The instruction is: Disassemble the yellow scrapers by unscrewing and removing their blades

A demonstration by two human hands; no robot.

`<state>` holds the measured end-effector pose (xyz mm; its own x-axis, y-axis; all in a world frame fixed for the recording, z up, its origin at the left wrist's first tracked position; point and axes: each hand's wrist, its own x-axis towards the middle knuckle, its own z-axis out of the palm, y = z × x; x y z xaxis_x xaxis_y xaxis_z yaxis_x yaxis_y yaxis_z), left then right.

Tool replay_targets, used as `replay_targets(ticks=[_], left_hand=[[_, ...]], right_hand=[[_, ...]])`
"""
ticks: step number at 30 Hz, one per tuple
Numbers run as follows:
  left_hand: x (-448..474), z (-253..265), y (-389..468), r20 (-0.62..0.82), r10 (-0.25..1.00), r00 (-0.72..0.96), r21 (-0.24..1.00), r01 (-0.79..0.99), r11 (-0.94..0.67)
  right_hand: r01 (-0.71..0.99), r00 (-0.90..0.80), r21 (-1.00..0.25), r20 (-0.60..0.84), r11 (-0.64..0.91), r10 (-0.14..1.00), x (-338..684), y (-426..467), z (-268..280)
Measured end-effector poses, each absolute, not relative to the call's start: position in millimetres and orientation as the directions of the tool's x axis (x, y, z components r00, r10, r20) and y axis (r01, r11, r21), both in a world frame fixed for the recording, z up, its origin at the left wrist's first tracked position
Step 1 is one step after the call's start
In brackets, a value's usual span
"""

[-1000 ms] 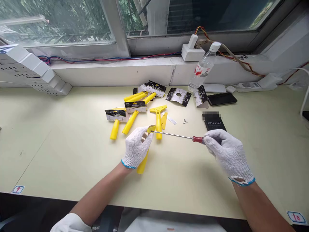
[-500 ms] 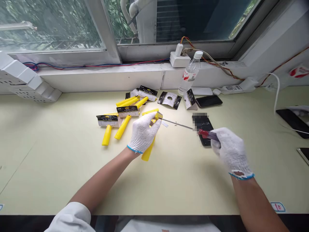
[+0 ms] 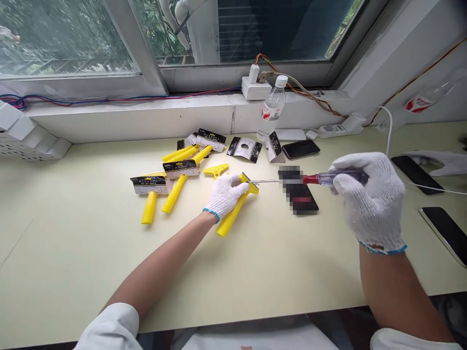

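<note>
Scraper [image 3: 234, 215] held in the gloved left hand [image 3: 224, 194] over the table [image 3: 262, 272], right hand [image 3: 374, 199] closed around a screwdriver [image 3: 324, 178], shaft [image 3: 268, 181] reaching the scraper's head [image 3: 252, 190], 1 bottle [image 3: 271, 113] standing by the sill [image 3: 197, 114].

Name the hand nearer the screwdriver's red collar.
Right hand holds the handle just behind the collar; left hand is at the far end of the shaft, holding a yellow scraper.
</note>
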<state>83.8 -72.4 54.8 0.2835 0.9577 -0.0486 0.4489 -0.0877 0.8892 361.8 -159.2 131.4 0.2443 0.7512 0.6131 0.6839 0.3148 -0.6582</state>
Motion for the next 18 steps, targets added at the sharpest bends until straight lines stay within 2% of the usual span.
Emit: replay_targets(ticks=[3,6,8,9,12,14,18], left_hand=[[82,57,-67,-0.093,0.945,0.315,0.911,0.410,-0.048],[81,58,-65,-0.107,0.942,0.317,0.919,0.393,-0.028],[80,58,-67,-0.123,0.938,0.323,0.924,0.383,-0.011],[80,58,-67,-0.136,0.936,0.326,0.926,0.379,0.003],[79,62,-70,-0.187,0.924,0.332,0.934,0.352,0.062],[79,65,-71,-0.222,0.918,0.329,0.941,0.319,0.113],[79,66,-73,-0.206,0.922,0.328,0.955,0.274,0.115]], right_hand=[[0.824,0.217,-0.537,0.596,0.182,0.773,353,-146,151],[0.949,0.194,-0.314,0.594,0.003,0.780,350,-137,168],[0.973,0.143,-0.230,0.601,-0.001,0.787,352,-135,178],[0.975,0.088,-0.216,0.605,0.057,0.791,353,-135,182],[0.913,-0.133,-0.231,0.613,0.338,0.778,356,-136,192],[0.832,-0.220,-0.298,0.596,0.467,0.773,355,-138,196],[0.721,-0.182,-0.479,0.567,0.501,0.803,345,-140,195]])
